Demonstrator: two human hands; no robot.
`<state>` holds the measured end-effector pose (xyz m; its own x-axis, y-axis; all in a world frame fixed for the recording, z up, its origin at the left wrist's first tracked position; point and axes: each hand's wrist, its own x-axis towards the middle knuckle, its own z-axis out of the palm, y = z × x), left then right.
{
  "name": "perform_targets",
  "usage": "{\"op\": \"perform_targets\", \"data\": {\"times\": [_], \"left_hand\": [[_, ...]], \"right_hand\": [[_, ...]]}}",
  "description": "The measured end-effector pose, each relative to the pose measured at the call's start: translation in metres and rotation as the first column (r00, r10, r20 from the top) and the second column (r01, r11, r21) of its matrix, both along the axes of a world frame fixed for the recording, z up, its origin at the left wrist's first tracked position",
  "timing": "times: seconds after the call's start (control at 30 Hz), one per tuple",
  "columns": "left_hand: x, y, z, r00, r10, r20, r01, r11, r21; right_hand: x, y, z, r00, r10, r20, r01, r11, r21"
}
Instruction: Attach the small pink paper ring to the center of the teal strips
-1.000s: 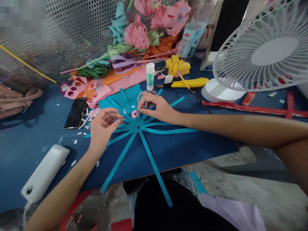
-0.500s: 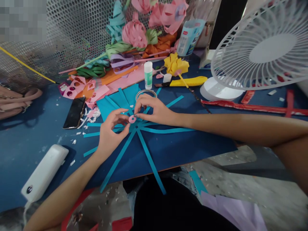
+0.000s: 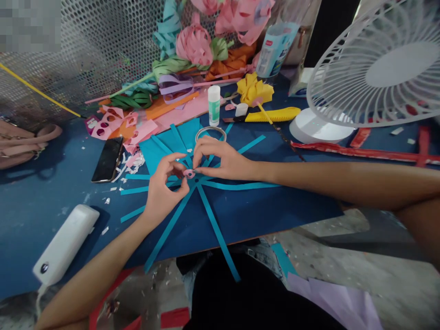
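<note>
Between my two hands is a small pink paper ring [image 3: 189, 174] with a hole in its middle. My left hand [image 3: 167, 181] pinches its left side between thumb and fingers. From the other side, my right hand [image 3: 218, 158] grips the ring's right edge with thumb and forefinger. Just below lies a star of long blue paper strips [image 3: 216, 227], joined at a centre with a small hole; two strips hang over the table's front edge. A blue paper sheet [image 3: 151, 149] rests under the far strips. Behind my right hand sits a roll of tape [image 3: 225, 134].
A glue stick [image 3: 213, 106] stands upright beyond the tape. A yellow box cutter [image 3: 273, 114] and yellow paper flower [image 3: 255, 89] lie right of it. On the left are a phone [image 3: 107, 160] and white power bank [image 3: 67, 245]. A white fan [image 3: 402, 64] stands at right.
The pink ring has dropped slightly toward the centre of the blue strips and tilted flatter. Both hands keep their pinch on it. The whole view has shifted a little.
</note>
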<state>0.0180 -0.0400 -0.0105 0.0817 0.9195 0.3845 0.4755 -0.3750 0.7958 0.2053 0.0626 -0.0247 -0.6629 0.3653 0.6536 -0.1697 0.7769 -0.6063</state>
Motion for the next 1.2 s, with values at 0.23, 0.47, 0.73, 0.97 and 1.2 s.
{"op": "perform_targets", "data": {"times": [0.23,0.47,0.73,0.97,1.2], "left_hand": [[0.0,0.0,0.0,1.0,-0.018,0.002,0.018,1.0,0.016],[-0.01,0.002,0.0,0.974,-0.022,0.225,0.047,0.993,-0.108],[-0.025,0.011,-0.002,0.789,0.116,0.603,0.121,0.934,-0.337],[-0.028,0.014,-0.006,0.782,0.136,0.608,0.103,0.934,-0.341],[-0.03,0.017,-0.009,0.786,0.211,0.582,0.003,0.939,-0.344]], "right_hand": [[-0.001,0.001,-0.002,1.0,-0.012,-0.001,0.012,1.0,-0.028],[-0.001,0.007,-0.005,0.995,-0.077,-0.065,0.068,0.989,-0.133],[0.001,0.009,-0.004,0.968,-0.243,-0.067,0.214,0.934,-0.286],[0.002,0.009,-0.005,0.964,-0.257,-0.065,0.225,0.922,-0.316],[0.001,0.01,-0.006,0.968,-0.243,-0.055,0.224,0.945,-0.24]]}}
